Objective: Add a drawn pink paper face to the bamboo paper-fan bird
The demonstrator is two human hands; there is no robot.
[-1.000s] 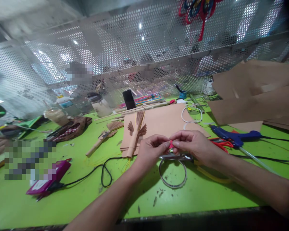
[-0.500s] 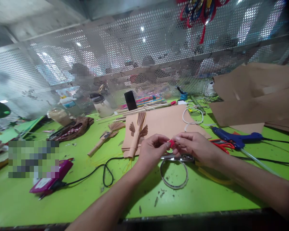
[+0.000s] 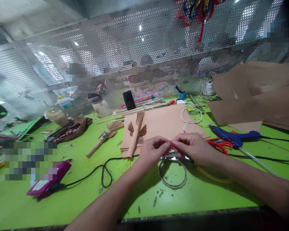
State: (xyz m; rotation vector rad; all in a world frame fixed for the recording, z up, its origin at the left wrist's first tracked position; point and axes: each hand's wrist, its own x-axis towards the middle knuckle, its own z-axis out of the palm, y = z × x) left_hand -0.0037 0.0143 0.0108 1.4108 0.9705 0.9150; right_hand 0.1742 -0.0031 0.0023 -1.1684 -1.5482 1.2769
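Between the fingertips of my left hand [image 3: 155, 150] and my right hand [image 3: 191, 146] is a small red piece [image 3: 171, 145], mostly covered by the fingers. Both hands are closed in a pinch on it, above the green table. Just under them lies a metal tool [image 3: 174, 156], partly hidden, and a roll of tape seen as a ring [image 3: 173, 186]. A folded brown paper figure [image 3: 134, 138] with pleated fans rests on peach paper sheets [image 3: 163, 118] beyond my left hand. A second paper figure [image 3: 101, 141] lies further left.
A blue glue gun [image 3: 238, 136] with red-handled scissors [image 3: 218, 146] lies right of my hands. Large brown paper [image 3: 252, 106] stands behind it. A purple box with a black cord [image 3: 50, 176] is at left. A phone [image 3: 129, 100] leans at the back. Another person's hand [image 3: 2, 142] shows far left.
My right fingers have closed in nearer to the left ones around the red piece, which shows less now. The view has shifted slightly.
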